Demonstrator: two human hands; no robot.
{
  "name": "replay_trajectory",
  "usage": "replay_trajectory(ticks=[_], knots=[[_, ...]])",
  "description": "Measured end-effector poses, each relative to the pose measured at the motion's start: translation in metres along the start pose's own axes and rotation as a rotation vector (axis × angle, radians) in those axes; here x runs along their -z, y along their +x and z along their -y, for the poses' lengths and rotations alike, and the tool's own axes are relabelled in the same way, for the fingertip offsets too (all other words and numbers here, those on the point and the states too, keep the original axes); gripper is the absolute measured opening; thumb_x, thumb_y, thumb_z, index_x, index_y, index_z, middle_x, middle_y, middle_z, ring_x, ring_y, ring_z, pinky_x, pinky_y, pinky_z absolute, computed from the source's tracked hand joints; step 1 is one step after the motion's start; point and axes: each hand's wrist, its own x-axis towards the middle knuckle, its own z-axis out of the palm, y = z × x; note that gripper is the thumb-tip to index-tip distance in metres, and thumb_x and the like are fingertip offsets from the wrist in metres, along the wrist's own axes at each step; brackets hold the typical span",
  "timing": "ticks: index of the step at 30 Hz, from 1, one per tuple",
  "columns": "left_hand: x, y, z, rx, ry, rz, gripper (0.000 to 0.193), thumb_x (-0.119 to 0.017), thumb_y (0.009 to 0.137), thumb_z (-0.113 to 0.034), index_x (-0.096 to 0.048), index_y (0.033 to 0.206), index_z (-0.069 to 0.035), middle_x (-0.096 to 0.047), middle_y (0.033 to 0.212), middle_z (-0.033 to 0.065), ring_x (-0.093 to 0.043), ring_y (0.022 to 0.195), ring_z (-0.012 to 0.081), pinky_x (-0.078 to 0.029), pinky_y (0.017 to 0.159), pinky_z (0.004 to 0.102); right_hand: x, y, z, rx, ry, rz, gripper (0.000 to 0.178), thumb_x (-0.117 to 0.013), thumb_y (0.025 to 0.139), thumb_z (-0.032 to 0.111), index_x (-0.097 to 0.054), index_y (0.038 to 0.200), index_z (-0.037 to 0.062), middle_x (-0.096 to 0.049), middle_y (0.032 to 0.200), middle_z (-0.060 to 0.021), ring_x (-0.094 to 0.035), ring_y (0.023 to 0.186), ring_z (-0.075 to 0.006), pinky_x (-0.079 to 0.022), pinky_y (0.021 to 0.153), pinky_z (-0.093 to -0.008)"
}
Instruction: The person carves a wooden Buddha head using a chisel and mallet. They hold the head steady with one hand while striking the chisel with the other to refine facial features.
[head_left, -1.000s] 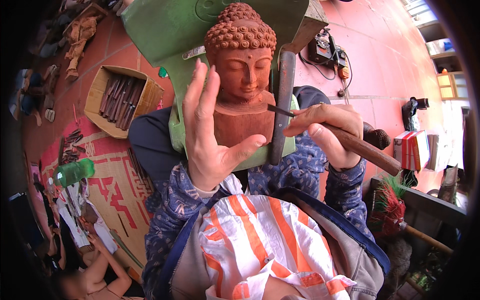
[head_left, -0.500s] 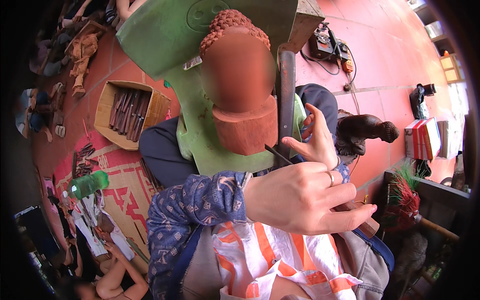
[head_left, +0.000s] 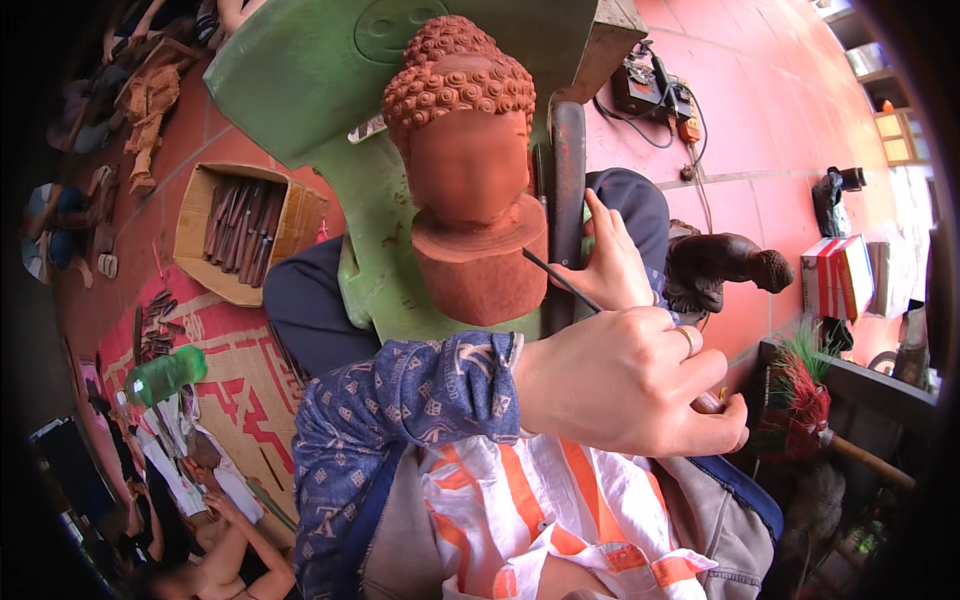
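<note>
A reddish wooden carved bust (head_left: 480, 270), with curled hair and a round neck base, stands upright on a green plastic seat (head_left: 385, 240) in front of me. My left hand (head_left: 635, 380) reaches across to the right, closed round the handle of a thin chisel (head_left: 563, 281). The chisel's dark blade slants up to the left, its tip at the bust's base; I cannot tell whether it touches. Beyond it, my right hand (head_left: 612, 255) has its fingers stretched out beside a dark bar (head_left: 568, 170), the thumb close to the blade.
To the left, a cardboard box (head_left: 220, 285) holds several chisels, near a green bottle (head_left: 168, 374) on a patterned mat. At right lie a dark carved figure (head_left: 725, 262), a black device with cables (head_left: 640, 92) and a red-and-white box (head_left: 838, 278). Other people sit at far left.
The chisel tip has risen along the base toward the neck. My right hand has shifted left and slightly up, nearer the blade. My view has moved slightly, and the bust appears more upright.
</note>
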Motion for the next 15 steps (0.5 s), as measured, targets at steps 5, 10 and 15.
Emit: replay_trajectory(ticks=[5, 10, 15], knots=[[0.005, -0.011, -0.008, 0.042, -0.039, 0.050, 0.026, -0.067, 0.065, -0.021, -0.065, 0.091, -0.018, -0.044, 0.062, -0.0053, -0.048, 0.049, 0.0068, -0.033, 0.043, 0.0214, -0.005, -0.001, -0.003, 0.002, -0.091, -0.162, 0.079, -0.068, 0.069, 0.021, -0.036, 0.135, -0.0084, -0.049, 0.108, -0.0253, -0.061, 0.089, -0.0424, -0.053, 0.077, -0.0444], [0.009, -0.011, -0.008, 0.036, -0.048, 0.063, 0.027, -0.067, 0.066, -0.021, -0.065, 0.092, -0.017, -0.043, 0.062, -0.0053, -0.046, 0.049, 0.0071, -0.033, 0.043, 0.0219, 0.000, 0.009, -0.021, 0.089, -0.083, -0.240, 0.059, -0.065, 0.072, 0.017, -0.051, 0.124, -0.0064, -0.056, 0.097, -0.0238, -0.062, 0.086, -0.0396, -0.051, 0.078, -0.0431], [0.012, -0.013, -0.008, 0.033, -0.067, 0.050, 0.028, -0.067, 0.067, -0.021, -0.065, 0.094, -0.016, -0.042, 0.061, -0.0052, -0.046, 0.048, 0.0073, -0.032, 0.042, 0.0220, 0.036, 0.001, -0.047, -0.302, 1.127, 0.169, 0.046, -0.054, 0.088, 0.019, -0.049, 0.126, -0.0054, -0.058, 0.088, -0.0100, -0.053, 0.068, -0.0087, -0.047, 0.047, -0.0213]])
